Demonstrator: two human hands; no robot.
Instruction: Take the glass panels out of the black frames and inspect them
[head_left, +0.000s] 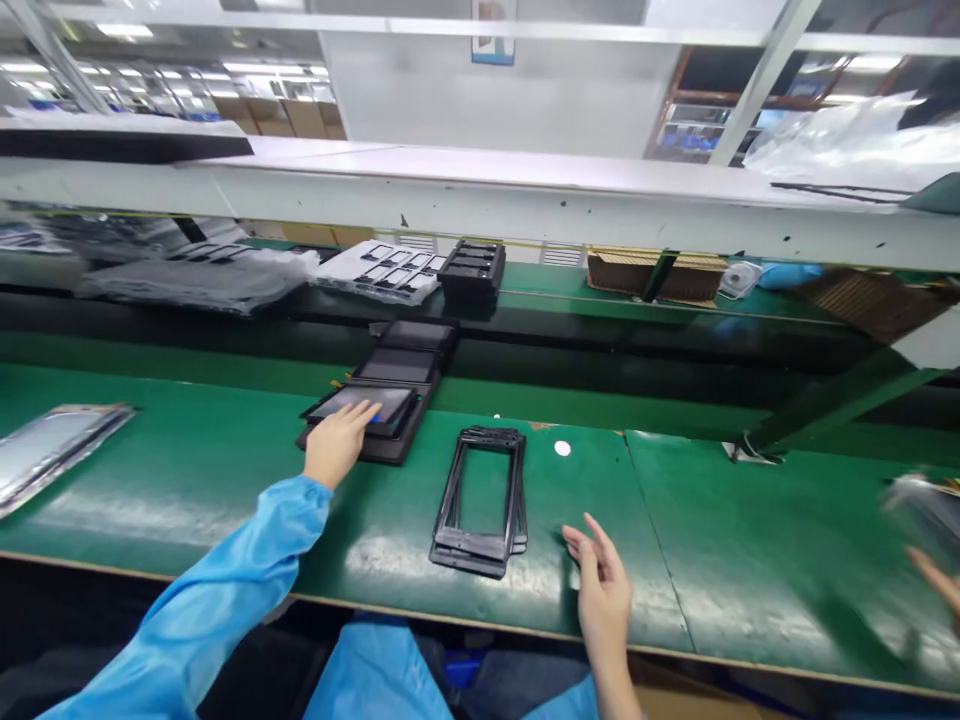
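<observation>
The left hand [337, 440] rests with fingers extended on the display panel [365, 405], which tops a tray near the worktop [225, 480] far edge. The right hand [602, 585] hovers open and empty just beside the frame stack [484, 495], near the front edge. A blurred hand [934, 578] is cut off at the right.

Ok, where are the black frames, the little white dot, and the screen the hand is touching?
black frames [480, 540], head view, on the near end bar of the stack.
white dot [562, 448], head view, on its middle.
screen [390, 402], head view, on the dark glass right of the left hand [337, 440].
</observation>
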